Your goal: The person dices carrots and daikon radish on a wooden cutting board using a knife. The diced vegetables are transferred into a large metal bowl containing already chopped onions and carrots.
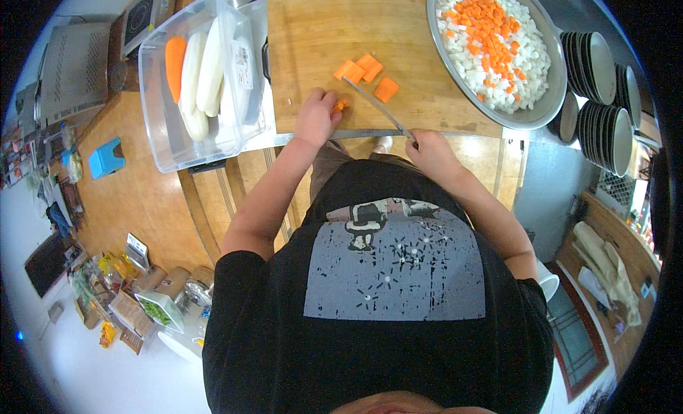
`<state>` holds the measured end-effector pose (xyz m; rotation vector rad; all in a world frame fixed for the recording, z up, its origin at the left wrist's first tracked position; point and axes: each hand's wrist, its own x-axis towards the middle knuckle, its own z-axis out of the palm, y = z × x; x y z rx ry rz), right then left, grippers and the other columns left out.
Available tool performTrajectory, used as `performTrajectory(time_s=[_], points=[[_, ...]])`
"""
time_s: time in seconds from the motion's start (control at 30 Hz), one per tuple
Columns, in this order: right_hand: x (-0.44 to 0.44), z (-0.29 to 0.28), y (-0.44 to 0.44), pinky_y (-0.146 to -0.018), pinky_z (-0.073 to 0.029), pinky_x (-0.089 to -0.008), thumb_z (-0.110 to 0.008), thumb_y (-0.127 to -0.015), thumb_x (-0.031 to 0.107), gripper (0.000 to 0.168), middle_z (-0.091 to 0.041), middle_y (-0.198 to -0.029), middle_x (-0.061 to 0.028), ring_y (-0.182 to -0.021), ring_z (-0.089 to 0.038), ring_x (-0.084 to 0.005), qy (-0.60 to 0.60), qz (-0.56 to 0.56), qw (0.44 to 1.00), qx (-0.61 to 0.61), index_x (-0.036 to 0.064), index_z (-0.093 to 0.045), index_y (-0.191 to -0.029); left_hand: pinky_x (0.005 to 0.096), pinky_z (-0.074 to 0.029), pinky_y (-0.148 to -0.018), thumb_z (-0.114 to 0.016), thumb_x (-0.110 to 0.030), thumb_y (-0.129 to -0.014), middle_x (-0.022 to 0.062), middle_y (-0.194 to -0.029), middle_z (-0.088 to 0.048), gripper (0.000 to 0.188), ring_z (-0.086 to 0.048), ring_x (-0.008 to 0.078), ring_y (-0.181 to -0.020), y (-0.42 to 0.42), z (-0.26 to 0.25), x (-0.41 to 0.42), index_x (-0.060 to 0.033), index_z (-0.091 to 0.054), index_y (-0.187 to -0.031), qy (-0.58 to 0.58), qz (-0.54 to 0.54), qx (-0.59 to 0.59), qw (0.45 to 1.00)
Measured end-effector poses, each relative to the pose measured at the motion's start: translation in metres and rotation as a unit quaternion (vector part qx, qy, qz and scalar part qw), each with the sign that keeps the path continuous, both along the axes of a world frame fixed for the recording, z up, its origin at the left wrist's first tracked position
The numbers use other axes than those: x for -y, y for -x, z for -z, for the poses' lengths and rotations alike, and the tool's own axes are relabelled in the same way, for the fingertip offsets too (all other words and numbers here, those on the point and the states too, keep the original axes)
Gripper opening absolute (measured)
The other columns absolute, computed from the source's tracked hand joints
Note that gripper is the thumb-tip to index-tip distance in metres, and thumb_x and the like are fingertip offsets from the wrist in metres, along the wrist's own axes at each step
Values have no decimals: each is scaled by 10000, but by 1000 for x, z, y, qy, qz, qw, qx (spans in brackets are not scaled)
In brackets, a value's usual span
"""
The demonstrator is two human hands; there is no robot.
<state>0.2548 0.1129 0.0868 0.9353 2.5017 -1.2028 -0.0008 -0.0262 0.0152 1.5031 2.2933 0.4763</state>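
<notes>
On a wooden cutting board [315, 29], my left hand [316, 115] rests at the near edge with its fingertips against small carrot pieces [340, 105]. My right hand [435, 153] is closed on the handle of a knife [381, 108], whose blade lies slanted over the board towards the upper left. The blade's tip is by several thick carrot chunks [349, 70]; a further carrot chunk [387, 89] lies to the right of the blade. Whether my left fingers grip the small pieces or only touch them is partly hidden.
Left of the board, a clear plastic bin [155, 115] holds a whole carrot [175, 67] and several peeled white radishes [211, 72]. A large metal bowl [445, 56] of diced white vegetable and carrot overlaps the board's right side. Stacked dishes [605, 139] stand beyond it.
</notes>
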Motion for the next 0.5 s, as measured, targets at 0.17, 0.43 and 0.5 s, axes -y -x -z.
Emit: performTrajectory(time_s=[0.17,0.43,0.5], points=[[5,9,11,-814,-518,-513,-587,-894,186,229,-664,-870,-269,-880,-650,-443,-13,-27,1000,4,-33,-652,-913,504,-515,-777,-688,-115,-774,224,-958,-601,211,-611,428,-896,10,12,11,-16,-626,-949,-68,-152,6,986],[10,15,55,-806,-512,-527,-579,-896,205,265,-663,-869,-277,-881,-648,-452,-19,-31,999,-7,-51,-646,-886,479,-521,-831,-802,-208,-758,250,-1022,-596,406,-604,431,-944,22,-14,-5,25,-606,-1027,22,-213,-1,977],[9,13,65,-802,-514,-529,-582,-888,206,268,-663,-862,-282,-873,-650,-455,-8,-33,999,3,-54,-647,-885,472,-520,-846,-828,-224,-743,247,-1053,-587,443,-601,425,-972,17,-22,-2,24,-607,-1036,10,-215,14,977]])
